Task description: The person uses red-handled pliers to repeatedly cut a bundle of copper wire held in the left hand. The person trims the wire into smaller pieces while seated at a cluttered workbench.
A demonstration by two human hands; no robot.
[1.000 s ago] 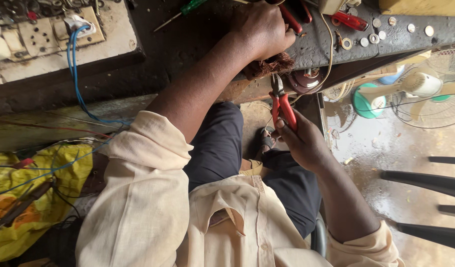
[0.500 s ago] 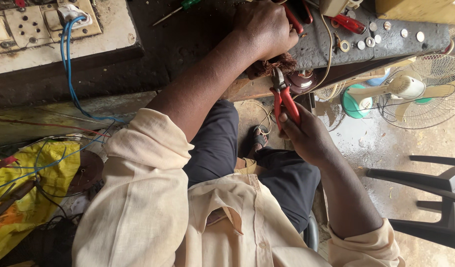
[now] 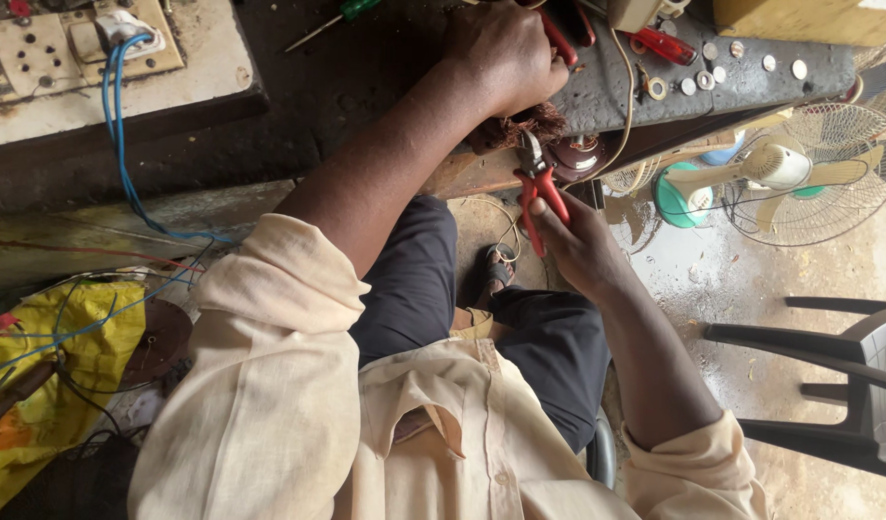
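Centre frame, right hand (image 3: 580,252) with fingers wrapped round the red handles of the cutting pliers (image 3: 536,188), whose tip sits just under the copper wire bundle (image 3: 520,125) at the workbench (image 3: 385,67) edge. Just above, left hand (image 3: 503,53) is fisted over the top of that bundle, fingers curled shut on it. Far: switchboard (image 3: 77,48) upper left, table fan (image 3: 799,173) right, plastic chair (image 3: 838,376) lower right.

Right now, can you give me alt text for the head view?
Seen from above, a seated person's right hand holds red-handled cutting pliers up to a bundle of copper winding wire, which the left hand grips at the edge of a dark workbench. A table fan lies on the wet floor.
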